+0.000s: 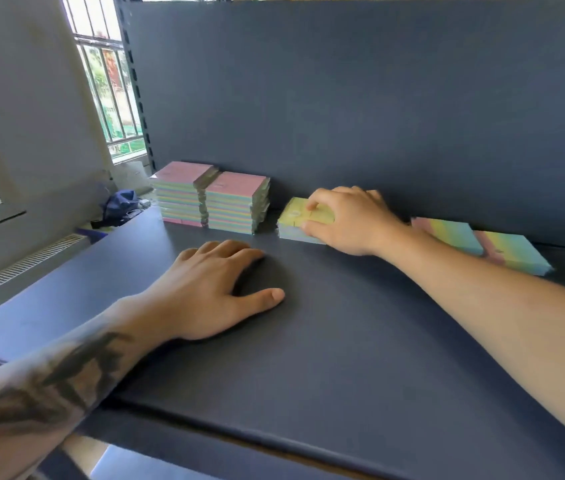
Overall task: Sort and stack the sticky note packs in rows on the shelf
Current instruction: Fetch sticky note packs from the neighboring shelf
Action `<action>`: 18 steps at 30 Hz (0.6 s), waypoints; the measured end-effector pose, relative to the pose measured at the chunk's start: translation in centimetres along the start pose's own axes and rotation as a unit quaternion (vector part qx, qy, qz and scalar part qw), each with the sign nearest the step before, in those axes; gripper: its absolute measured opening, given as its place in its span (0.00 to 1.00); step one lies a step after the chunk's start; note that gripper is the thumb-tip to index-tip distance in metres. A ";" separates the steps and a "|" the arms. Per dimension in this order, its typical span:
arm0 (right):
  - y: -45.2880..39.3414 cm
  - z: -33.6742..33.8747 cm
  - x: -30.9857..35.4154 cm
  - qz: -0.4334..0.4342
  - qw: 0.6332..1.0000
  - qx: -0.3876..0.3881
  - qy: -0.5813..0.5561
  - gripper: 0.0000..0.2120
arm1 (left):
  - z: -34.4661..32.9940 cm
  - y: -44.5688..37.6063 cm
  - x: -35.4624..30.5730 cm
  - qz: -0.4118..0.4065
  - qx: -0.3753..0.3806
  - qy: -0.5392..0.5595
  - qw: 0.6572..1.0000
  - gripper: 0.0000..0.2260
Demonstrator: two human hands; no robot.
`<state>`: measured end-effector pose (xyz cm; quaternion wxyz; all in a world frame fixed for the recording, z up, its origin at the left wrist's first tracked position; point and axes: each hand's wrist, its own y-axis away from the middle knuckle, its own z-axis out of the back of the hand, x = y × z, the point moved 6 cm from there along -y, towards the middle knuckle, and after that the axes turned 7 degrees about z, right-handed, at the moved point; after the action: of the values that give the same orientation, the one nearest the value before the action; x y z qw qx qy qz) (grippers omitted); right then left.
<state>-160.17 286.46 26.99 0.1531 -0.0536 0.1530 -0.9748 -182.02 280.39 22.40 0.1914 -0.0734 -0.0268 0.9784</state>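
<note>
While gripping the yellow-topped pack (303, 220) near the shelf's (343, 358) back panel (378, 98), right hand (350, 220), fingers curled over top, thumb against front edge. Left hand (211, 289) flat on the bare deck, fingers loosely spread. Wide open deck toward the front lip. Two tall stacks (211, 199) just left; two loose packs (482, 244) lying right, behind the forearm. Window (111, 81) beyond the left end.

text: none legible | sticky note packs (236, 202): small top marks, blurred

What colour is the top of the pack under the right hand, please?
Pale yellow pack, head view.
</note>
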 end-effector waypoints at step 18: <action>-0.4 -0.7 0.9 -0.053 0.998 -0.007 0.033 0.22 | -0.4 -0.7 0.4 0.000 0.006 -0.006 1.000 0.44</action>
<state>-161.29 286.74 26.49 0.0954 -0.0303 0.1614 -0.9818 -182.05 281.22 22.05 0.1917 -0.0667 -0.0215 0.9790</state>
